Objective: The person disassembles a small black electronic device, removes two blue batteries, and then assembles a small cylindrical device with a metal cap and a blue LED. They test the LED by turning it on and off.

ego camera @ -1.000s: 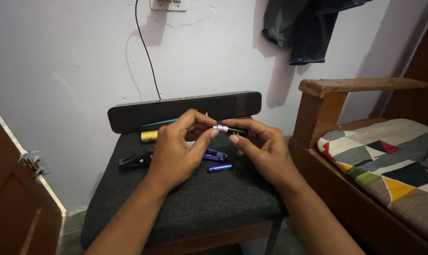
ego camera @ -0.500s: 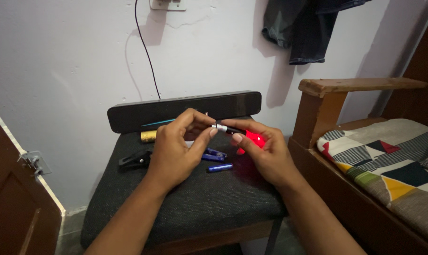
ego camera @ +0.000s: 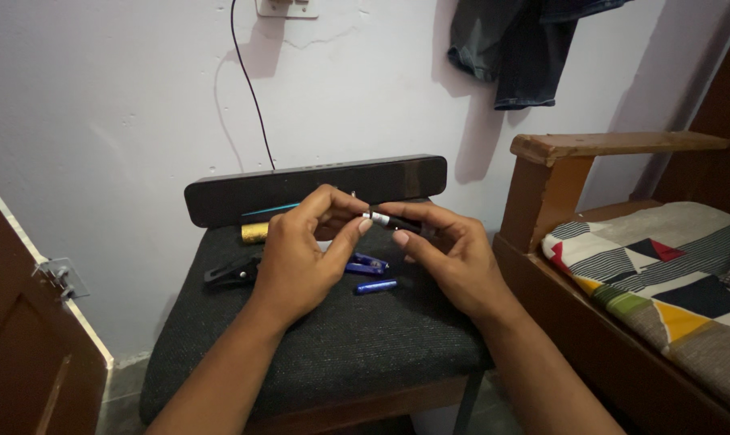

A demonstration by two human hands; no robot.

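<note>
i see both hands meet above the padded stool [ego camera: 316, 346]. my left hand [ego camera: 300, 258] pinches the silver end of a slim black pen-like rod [ego camera: 390, 220] while my right hand [ego camera: 453, 258] pinches its dark body, steadying it. it lies roughly level, silver end pointing left. a blue battery [ego camera: 376, 286] lies below, possibly its own.

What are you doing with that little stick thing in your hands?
A person holds a small black pen-like device with a silver band between both hands over a dark cushioned stool. The left hand pinches the silver end and the right hand grips the black body. Loose blue batteries and a black clip lie on the stool, beside a long black speaker bar.
</note>
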